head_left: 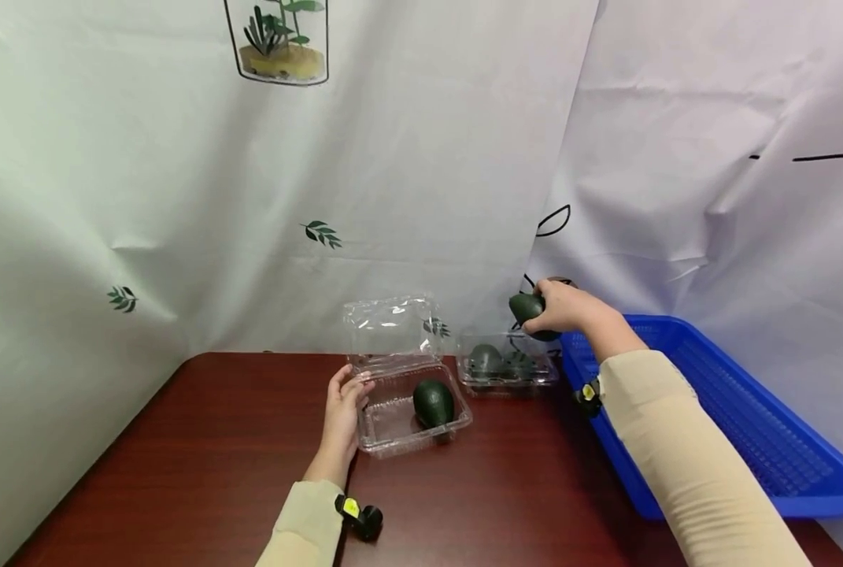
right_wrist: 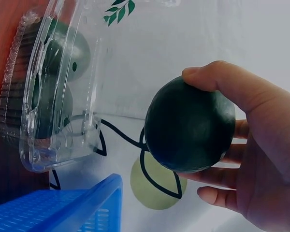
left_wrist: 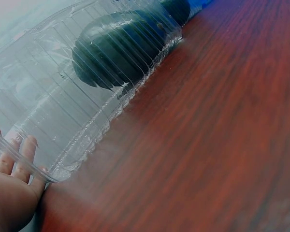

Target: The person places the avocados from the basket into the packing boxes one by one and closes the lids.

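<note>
My right hand (head_left: 559,307) grips a dark green avocado (right_wrist: 189,126), raised above the back right of the table; thumb and fingers lie around its sides. At the left side of an open clear plastic clamshell box (head_left: 386,449), my left hand (head_left: 343,409) rests its fingers against the wall and rim. Seen from the left wrist, those fingers (left_wrist: 26,157) extend fairly straight behind the clear rim. One avocado (head_left: 433,404) lies in the right half of this box, whose lid (head_left: 393,323) stands up at the back.
A second clear box (head_left: 506,383) with avocados inside stands behind and right of the open one, its lid over them. The large blue plastic basket (head_left: 811,508) fills the right side. A white printed cloth (head_left: 421,157) hangs behind the dark red wooden table (head_left: 251,441).
</note>
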Demonstrator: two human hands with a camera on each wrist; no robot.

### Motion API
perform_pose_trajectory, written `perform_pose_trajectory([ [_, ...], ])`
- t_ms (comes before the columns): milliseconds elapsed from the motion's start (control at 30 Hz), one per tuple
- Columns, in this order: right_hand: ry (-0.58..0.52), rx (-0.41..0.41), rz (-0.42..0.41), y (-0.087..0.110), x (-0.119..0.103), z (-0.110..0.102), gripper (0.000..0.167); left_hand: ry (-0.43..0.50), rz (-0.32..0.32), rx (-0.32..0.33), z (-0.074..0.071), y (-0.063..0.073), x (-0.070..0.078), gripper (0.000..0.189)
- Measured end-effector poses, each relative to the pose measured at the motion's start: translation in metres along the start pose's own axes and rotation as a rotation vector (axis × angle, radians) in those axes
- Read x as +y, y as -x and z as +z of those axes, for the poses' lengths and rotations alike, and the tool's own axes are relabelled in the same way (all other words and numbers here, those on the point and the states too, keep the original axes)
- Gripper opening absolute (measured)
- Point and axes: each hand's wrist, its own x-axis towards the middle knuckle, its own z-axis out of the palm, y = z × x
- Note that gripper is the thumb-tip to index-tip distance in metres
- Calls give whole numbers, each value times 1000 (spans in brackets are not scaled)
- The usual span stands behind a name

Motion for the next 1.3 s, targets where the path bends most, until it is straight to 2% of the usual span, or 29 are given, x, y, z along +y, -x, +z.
perform_pose_trajectory([
  [167,-12,10,0,1,-2,-2,66,-1,9,-21,2,-1,3,43],
  [300,-11,-20,-13,-2,-5,1,68,2,-33,9,1,4,0,42],
  [533,-7,-46,-3,-12,-6,7,70,8,-13,10,0,5,-2,42],
  [733,-22,-52,-14,-15,-6,6,69,11,-26,22,2,1,-1,42],
  [1033,5,-72,-27,-20,-11,7,74,37,-46,48,1,3,-3,41],
  [1300,20,-55,-8,-20,-13,7,72,25,-35,12,3,1,-2,42],
])
